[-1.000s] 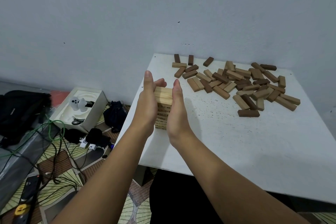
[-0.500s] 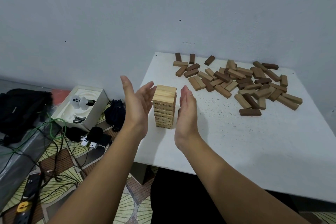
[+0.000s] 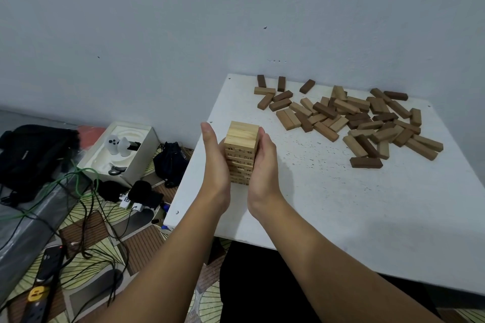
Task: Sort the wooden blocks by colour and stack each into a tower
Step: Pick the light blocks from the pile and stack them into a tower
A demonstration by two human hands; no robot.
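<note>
A tower of light wooden blocks stands near the left edge of the white table. My left hand presses flat against its left side with straight fingers. My right hand presses its right side, fingers straight along the blocks. A scattered pile of mid-brown and dark-brown blocks lies at the far right part of the table, and a dark block sits at its near edge.
On the floor to the left are a white box with controllers, black bags, a tangle of cables and a power strip. The wall runs right behind the table.
Both hands had opened away from the tower half a second ago; now they have closed back in and press its two sides.
</note>
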